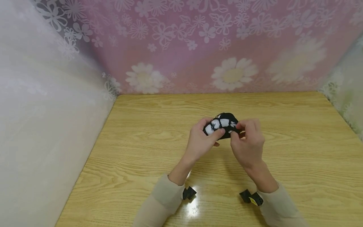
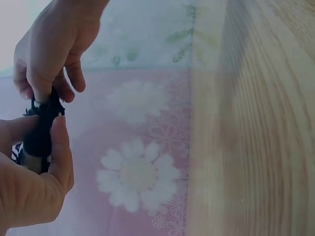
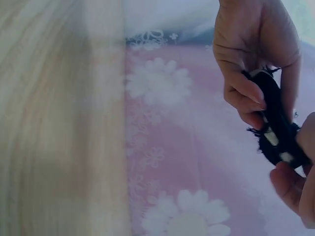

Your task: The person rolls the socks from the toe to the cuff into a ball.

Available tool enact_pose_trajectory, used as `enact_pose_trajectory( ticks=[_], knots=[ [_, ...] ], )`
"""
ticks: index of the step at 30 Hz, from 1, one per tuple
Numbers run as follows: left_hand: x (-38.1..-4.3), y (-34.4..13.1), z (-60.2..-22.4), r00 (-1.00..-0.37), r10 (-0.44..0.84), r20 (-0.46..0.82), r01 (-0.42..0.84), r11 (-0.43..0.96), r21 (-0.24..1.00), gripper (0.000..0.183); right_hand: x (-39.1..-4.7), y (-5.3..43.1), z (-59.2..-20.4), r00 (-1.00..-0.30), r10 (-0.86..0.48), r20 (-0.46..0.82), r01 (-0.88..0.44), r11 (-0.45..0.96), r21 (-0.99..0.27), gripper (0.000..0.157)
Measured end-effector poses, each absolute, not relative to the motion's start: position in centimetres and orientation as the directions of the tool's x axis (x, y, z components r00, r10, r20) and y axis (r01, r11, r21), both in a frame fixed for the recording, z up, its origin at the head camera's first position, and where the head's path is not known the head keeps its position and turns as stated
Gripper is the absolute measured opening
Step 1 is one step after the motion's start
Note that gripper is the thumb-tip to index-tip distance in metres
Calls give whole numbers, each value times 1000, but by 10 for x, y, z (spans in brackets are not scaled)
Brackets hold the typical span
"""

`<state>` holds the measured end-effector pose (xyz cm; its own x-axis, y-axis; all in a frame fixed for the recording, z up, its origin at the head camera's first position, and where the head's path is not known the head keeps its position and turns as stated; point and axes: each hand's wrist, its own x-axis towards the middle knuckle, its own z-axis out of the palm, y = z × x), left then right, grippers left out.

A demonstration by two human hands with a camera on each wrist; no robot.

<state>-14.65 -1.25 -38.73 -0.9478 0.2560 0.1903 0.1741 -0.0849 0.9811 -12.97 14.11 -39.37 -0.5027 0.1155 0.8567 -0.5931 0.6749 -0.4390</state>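
Both hands hold a small black-and-white bundle of fabric (image 1: 224, 122) above the wooden table. It has white patches between black bands, with loose black threads along its edges; its exact kind cannot be told. My left hand (image 1: 198, 140) grips its left end, the thumb lying across the front. At the right end, my right hand (image 1: 249, 143) pinches the edge between thumb and fingers. Seen from the left wrist, the dark fabric (image 2: 40, 132) is narrow, one hand at each end. In the right wrist view, fingers partly cover the fabric (image 3: 278, 108).
The wooden table (image 1: 136, 138) spreads beneath the hands. A pink flowered backdrop (image 1: 181, 56) stands along its far edge, with a pale panel (image 1: 51, 119) at the left and another (image 1: 348, 91) at the right. Small black devices (image 1: 189, 193) sit at the cuffs.
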Motion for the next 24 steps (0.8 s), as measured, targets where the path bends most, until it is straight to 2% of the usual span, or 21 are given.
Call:
enact_pose_trajectory(
  ticks=[5,10,13,16,19,24],
  knots=[
    [-143,-5,-388,-944,208,256,277,83,957,28,-128,153,-385,-558,37,829,-504,778,-374,18],
    [-142,-6,-389,-956,134,260,272,83,959,23,-125,153,-384,-570,-120,813,-500,835,-228,24],
    [-142,-8,-389,-951,104,292,301,81,950,22,-123,149,-384,-567,-137,812,-524,821,-227,27],
    [-141,-7,-388,-939,89,333,342,113,933,23,-120,148,-381,-579,-105,808,-542,790,-286,28],
    [-140,-7,-387,-939,83,335,344,135,929,24,-117,148,-377,-647,-91,757,-523,775,-354,26],
    [-143,-12,-386,-966,111,235,238,13,971,27,-108,150,-365,-812,-91,576,-411,790,-454,15]
  ],
)
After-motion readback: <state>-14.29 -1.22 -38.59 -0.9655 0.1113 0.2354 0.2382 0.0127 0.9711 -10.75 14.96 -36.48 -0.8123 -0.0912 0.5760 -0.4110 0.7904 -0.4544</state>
